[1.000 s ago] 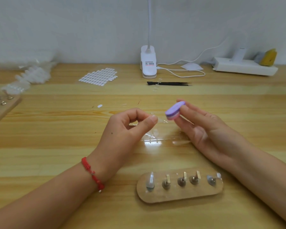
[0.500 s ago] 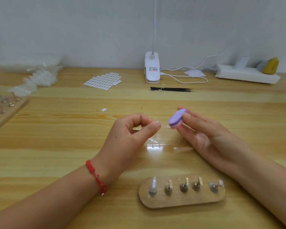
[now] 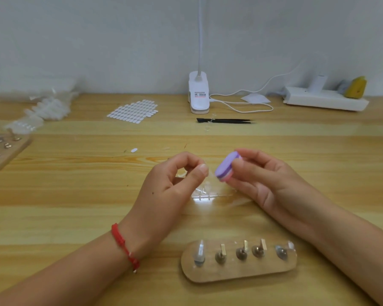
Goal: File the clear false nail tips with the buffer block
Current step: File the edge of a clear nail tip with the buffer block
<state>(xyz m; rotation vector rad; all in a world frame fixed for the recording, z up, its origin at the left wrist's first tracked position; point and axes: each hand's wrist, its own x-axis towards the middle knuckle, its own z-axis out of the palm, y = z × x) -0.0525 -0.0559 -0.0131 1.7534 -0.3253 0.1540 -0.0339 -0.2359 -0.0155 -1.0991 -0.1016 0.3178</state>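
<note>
A pale wall (image 3: 97,40) is filling the upper third of the frame, a wooden table (image 3: 53,217) is stretching across everything below, and a white clip lamp (image 3: 198,93) is standing upper centre.

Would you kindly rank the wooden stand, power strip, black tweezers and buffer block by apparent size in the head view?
1. wooden stand, helped by nearness.
2. power strip.
3. black tweezers and buffer block: unranked, tweezers longer, block thicker.
</note>
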